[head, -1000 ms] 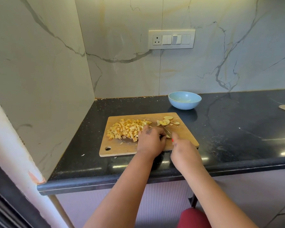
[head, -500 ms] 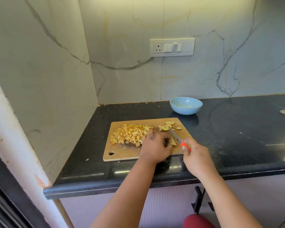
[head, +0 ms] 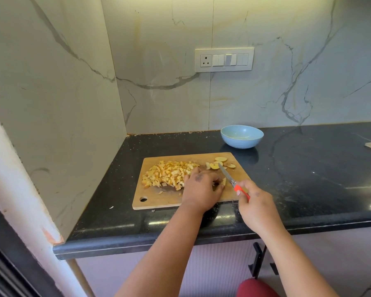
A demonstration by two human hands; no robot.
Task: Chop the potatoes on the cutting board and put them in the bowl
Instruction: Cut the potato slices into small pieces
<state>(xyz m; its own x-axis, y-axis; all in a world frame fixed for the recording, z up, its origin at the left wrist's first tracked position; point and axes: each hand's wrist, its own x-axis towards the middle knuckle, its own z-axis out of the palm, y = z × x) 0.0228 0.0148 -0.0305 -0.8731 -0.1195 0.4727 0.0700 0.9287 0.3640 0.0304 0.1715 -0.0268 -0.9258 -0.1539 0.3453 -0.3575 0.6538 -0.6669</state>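
Wooden cutting board [head: 159,202] lies on the black stone desk [head: 308,179], near its front edge, with a heap of diced potato [head: 167,173] on its left half and a few round potato slices [head: 221,162] at its far right corner. The left hand [head: 201,192] rests on the board just right of the heap, fingers curled down over a potato piece [head: 223,181] (only a pale sliver of it shows past the knuckles). The right hand [head: 255,202] has its grip clamped on the orange handle of a small knife [head: 229,179], whose blade slants up and away toward the slices, its tip beside them. A light blue bowl [head: 241,137] sits on the desk just behind the board's far right corner, apart from it, with no potato visible inside. A white switch panel [head: 224,60] is set in the marble wall behind.
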